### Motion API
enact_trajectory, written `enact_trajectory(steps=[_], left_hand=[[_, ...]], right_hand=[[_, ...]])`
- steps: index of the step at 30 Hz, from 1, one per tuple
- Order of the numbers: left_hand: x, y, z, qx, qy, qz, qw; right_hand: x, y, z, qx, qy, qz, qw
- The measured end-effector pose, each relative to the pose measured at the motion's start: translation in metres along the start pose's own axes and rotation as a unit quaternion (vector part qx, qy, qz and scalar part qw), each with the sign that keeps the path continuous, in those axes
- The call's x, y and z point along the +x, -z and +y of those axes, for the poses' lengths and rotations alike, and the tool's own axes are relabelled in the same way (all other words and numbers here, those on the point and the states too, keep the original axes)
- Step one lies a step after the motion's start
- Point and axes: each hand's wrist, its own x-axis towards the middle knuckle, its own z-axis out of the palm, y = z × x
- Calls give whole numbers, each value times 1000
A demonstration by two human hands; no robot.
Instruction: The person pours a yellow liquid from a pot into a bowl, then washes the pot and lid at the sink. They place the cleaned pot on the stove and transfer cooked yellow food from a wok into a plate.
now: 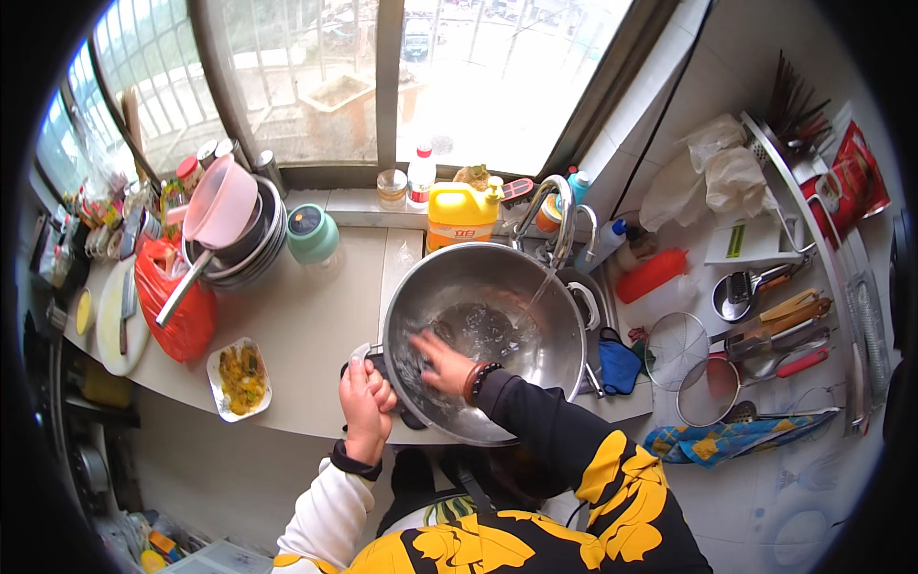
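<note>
A large stainless steel wok (pixel 552 344) sits over the sink, tilted toward me. Its long handle (pixel 361 351) is in the fist of my left hand (pixel 364 402). Inside the wok my right hand (pixel 446 367) reaches to the near left wall, fingers spread and a little blurred, with nothing seen in it. Water (pixel 477 326) stands rippling in the bottom. A thin stream runs into it from the chrome faucet (pixel 556 194). On the wok's right rim is a white-covered loop handle (pixel 587 305).
A yellow detergent jug (pixel 462 215) stands behind the wok. Leftward are a green jar (pixel 312 233), stacked pans and bowls (pixel 237 237), a red plastic bag (pixel 176 301) and a white dish of food (pixel 240 380). A cleaver (pixel 128 301) lies on a cutting board (pixel 115 344). Strainers (pixel 678 351) hang at right.
</note>
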Motion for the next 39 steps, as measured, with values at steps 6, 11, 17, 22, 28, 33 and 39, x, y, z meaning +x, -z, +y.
enact_trajectory(steps=[6,11,17,22,28,33,39], left_hand=[[-3,0,3,11,-9,21,1000],[-2,-10,1,19,-4,7,1000],[5,-10,1,-27,35,-13,999],[2,-20,11,-99,87,48,990],[12,-51,59,-39,3,-2,999],[24,-110,103,-3,-43,-73,996],[50,-167,124,33,51,-145,988]], right_hand=[[-56,109,-3,-67,-158,190,967],[-118,179,64,-145,-130,480,855],[-100,170,127,9,-129,453,882],[-103,172,136,132,-81,439,885],[-120,157,122,218,-103,436,867],[-133,134,105,291,-143,416,849],[-138,96,95,527,-240,293,761]])
